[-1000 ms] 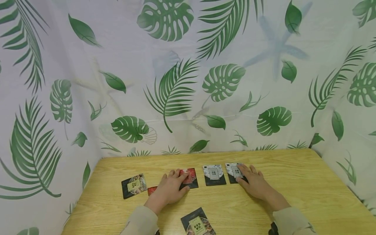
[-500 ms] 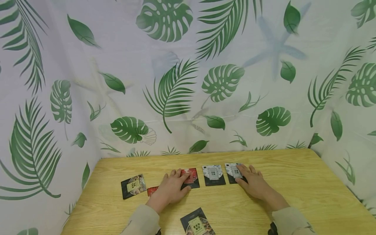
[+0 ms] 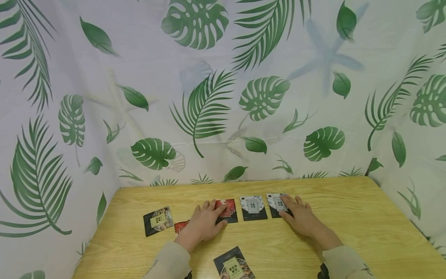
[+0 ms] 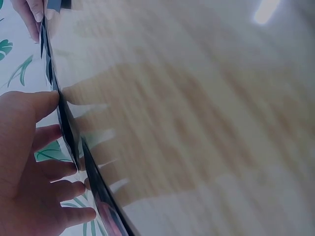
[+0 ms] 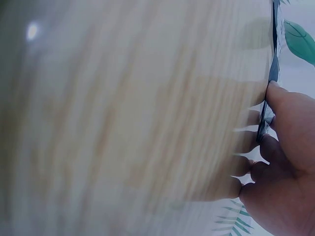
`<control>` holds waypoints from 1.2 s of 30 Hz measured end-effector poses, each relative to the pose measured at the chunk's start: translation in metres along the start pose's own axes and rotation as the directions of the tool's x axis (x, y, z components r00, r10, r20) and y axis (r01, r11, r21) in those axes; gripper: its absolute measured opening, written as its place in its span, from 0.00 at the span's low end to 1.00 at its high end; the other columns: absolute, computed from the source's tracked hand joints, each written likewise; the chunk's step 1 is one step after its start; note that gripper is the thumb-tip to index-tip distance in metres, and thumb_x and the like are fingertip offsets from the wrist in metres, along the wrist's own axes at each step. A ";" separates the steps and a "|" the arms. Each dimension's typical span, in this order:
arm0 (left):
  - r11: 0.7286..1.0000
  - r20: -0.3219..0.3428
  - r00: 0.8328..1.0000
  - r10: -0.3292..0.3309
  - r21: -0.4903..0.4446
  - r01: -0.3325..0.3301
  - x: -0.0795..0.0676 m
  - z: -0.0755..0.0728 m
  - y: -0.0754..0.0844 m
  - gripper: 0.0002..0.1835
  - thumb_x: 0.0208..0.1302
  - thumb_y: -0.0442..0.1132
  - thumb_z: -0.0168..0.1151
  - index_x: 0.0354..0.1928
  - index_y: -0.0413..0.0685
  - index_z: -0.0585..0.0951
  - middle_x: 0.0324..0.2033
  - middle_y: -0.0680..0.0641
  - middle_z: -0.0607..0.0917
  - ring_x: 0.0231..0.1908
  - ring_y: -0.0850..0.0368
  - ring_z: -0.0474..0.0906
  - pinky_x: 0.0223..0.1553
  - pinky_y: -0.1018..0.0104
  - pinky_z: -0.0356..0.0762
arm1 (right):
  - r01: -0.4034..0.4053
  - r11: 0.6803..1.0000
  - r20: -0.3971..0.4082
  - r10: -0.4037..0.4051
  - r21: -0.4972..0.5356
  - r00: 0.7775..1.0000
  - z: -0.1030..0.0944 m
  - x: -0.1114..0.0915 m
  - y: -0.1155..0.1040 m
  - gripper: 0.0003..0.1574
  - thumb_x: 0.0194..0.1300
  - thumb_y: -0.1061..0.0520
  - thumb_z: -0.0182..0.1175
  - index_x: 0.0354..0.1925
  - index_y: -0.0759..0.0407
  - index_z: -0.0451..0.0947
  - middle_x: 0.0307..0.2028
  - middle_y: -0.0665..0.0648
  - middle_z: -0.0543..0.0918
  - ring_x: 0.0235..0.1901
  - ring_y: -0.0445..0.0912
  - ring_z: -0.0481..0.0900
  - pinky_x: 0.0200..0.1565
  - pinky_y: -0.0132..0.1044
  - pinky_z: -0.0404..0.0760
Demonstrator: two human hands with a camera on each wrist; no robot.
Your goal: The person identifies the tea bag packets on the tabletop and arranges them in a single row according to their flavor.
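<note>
My left hand (image 3: 205, 224) lies palm down with its fingers spread over a red-and-black flat packet (image 3: 231, 210). Its thumb touches the packet's near edge, and the left wrist view shows the thumb (image 4: 47, 104) there too. Partly under the left forearm is a second red packet (image 3: 180, 226). To the right, my right hand (image 3: 304, 217) rests its fingertips on a white-and-black packet (image 3: 274, 203) with a grey label, thumb at the near right corner. Between the hands lies a matching white-and-black packet (image 3: 253, 211). Neither hand is lifting anything.
A black packet with a yellow label and a food picture (image 3: 158, 221) lies tilted at the left. Another such packet (image 3: 235, 265) is near the front, cut off by the frame. The wood-grain table (image 3: 366, 217) meets a leaf-printed curtain (image 3: 216, 128) behind.
The left hand has slid slightly to the right with the red packet under it. The right hand has stayed on its packet.
</note>
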State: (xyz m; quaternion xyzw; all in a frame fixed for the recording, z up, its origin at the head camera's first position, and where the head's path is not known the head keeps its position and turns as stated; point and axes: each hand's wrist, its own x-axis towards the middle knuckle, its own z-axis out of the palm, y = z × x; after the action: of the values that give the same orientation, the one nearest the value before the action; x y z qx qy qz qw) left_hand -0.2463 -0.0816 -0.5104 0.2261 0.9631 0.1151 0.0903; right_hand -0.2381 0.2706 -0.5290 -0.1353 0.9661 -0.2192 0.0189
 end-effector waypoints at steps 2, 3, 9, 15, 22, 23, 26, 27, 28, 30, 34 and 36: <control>1.000 0.000 1.000 -0.002 0.004 0.002 0.000 0.000 0.000 0.33 0.80 0.60 0.53 0.82 0.63 0.64 0.80 0.35 0.63 0.79 0.32 0.59 0.76 0.30 0.61 | 0.001 1.000 -0.003 -0.001 -0.003 1.000 0.000 0.000 -0.001 0.42 0.82 0.45 0.55 0.80 0.67 0.60 0.77 0.77 0.62 0.76 0.81 0.51 0.69 0.83 0.52; 1.000 0.000 1.000 -0.003 0.007 0.003 0.001 0.000 0.000 0.33 0.80 0.60 0.53 0.82 0.63 0.64 0.80 0.35 0.63 0.79 0.32 0.59 0.76 0.30 0.61 | 0.001 1.000 -0.003 -0.001 -0.004 1.000 -0.001 0.000 -0.001 0.42 0.82 0.44 0.55 0.80 0.67 0.60 0.77 0.77 0.62 0.76 0.81 0.51 0.70 0.83 0.52; 1.000 0.005 1.000 -0.007 0.003 0.007 0.001 0.001 0.001 0.33 0.80 0.60 0.53 0.82 0.63 0.64 0.80 0.35 0.63 0.79 0.32 0.59 0.76 0.30 0.61 | -0.002 1.000 0.001 0.002 0.000 1.000 -0.001 -0.001 -0.001 0.42 0.82 0.45 0.55 0.80 0.68 0.60 0.77 0.77 0.62 0.76 0.81 0.51 0.70 0.83 0.52; 1.000 0.006 1.000 -0.010 0.001 0.010 0.001 0.000 0.002 0.33 0.80 0.60 0.53 0.82 0.63 0.64 0.80 0.35 0.62 0.79 0.32 0.59 0.76 0.30 0.61 | 0.001 1.000 0.002 -0.001 0.005 1.000 -0.001 -0.001 -0.002 0.41 0.82 0.47 0.56 0.79 0.68 0.60 0.77 0.77 0.62 0.76 0.81 0.51 0.69 0.83 0.52; 1.000 0.008 1.000 -0.013 -0.013 0.013 0.000 0.000 0.000 0.33 0.81 0.61 0.51 0.83 0.66 0.63 0.81 0.35 0.61 0.80 0.31 0.57 0.76 0.29 0.60 | 0.005 1.000 -0.002 -0.005 -0.004 1.000 -0.002 -0.001 -0.002 0.42 0.82 0.45 0.55 0.79 0.68 0.60 0.77 0.77 0.62 0.76 0.81 0.52 0.69 0.83 0.53; 1.000 0.007 1.000 -0.014 -0.016 0.014 -0.001 0.000 -0.001 0.33 0.81 0.61 0.51 0.83 0.66 0.63 0.81 0.35 0.60 0.80 0.31 0.57 0.76 0.29 0.60 | 0.005 1.000 -0.001 -0.005 -0.004 1.000 -0.002 -0.001 -0.002 0.42 0.82 0.45 0.55 0.80 0.68 0.60 0.77 0.77 0.62 0.76 0.81 0.52 0.69 0.83 0.53; 1.000 0.006 1.000 -0.014 -0.020 0.014 -0.002 -0.002 -0.002 0.33 0.81 0.61 0.50 0.83 0.65 0.62 0.81 0.35 0.60 0.80 0.31 0.57 0.76 0.29 0.59 | 0.003 1.000 0.001 -0.003 -0.005 1.000 -0.002 -0.001 -0.001 0.42 0.82 0.45 0.54 0.80 0.68 0.60 0.77 0.77 0.61 0.76 0.81 0.52 0.69 0.83 0.53; 1.000 0.004 1.000 -0.012 -0.021 0.012 -0.003 -0.003 -0.002 0.33 0.81 0.61 0.50 0.83 0.65 0.63 0.81 0.35 0.60 0.80 0.31 0.57 0.76 0.29 0.59 | 0.001 1.000 0.003 -0.001 -0.004 1.000 -0.002 0.000 -0.001 0.42 0.82 0.45 0.54 0.80 0.68 0.60 0.77 0.77 0.61 0.76 0.81 0.51 0.69 0.83 0.52; 1.000 0.001 1.000 -0.010 -0.018 0.010 -0.004 -0.003 -0.003 0.33 0.81 0.60 0.50 0.83 0.64 0.63 0.81 0.35 0.60 0.80 0.31 0.57 0.76 0.29 0.60 | 0.000 1.000 0.005 0.000 -0.003 1.000 -0.002 0.000 -0.001 0.42 0.82 0.45 0.54 0.80 0.68 0.59 0.77 0.77 0.61 0.76 0.81 0.51 0.70 0.83 0.52; 1.000 -0.004 1.000 -0.003 -0.011 0.003 -0.005 -0.005 -0.004 0.33 0.81 0.60 0.51 0.82 0.63 0.64 0.81 0.35 0.61 0.80 0.31 0.57 0.75 0.29 0.60 | -0.001 1.000 0.007 0.001 -0.001 1.000 -0.002 0.000 -0.001 0.42 0.82 0.45 0.54 0.80 0.68 0.59 0.77 0.77 0.61 0.76 0.81 0.51 0.69 0.83 0.52; 1.000 -0.017 1.000 0.004 0.005 -0.004 -0.008 -0.005 -0.009 0.33 0.81 0.60 0.52 0.82 0.63 0.64 0.80 0.34 0.62 0.79 0.31 0.59 0.75 0.28 0.61 | -0.001 1.000 0.009 0.001 0.000 1.000 -0.002 0.000 -0.002 0.42 0.82 0.45 0.54 0.80 0.69 0.59 0.77 0.78 0.61 0.76 0.81 0.51 0.69 0.83 0.52; 1.000 -0.024 1.000 0.004 0.001 -0.004 -0.011 -0.005 -0.013 0.33 0.81 0.60 0.52 0.82 0.63 0.64 0.80 0.34 0.62 0.79 0.31 0.59 0.75 0.28 0.61 | -0.001 1.000 0.006 0.001 -0.005 1.000 -0.002 0.000 -0.002 0.42 0.82 0.45 0.54 0.80 0.69 0.59 0.77 0.78 0.61 0.76 0.81 0.51 0.69 0.83 0.52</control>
State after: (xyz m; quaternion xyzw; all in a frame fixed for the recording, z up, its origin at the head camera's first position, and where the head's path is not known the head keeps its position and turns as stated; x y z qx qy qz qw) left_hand -0.2430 -0.0990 -0.5081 0.2267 0.9636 0.1175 0.0786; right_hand -0.2379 0.2695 -0.5268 -0.1358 0.9666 -0.2162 0.0216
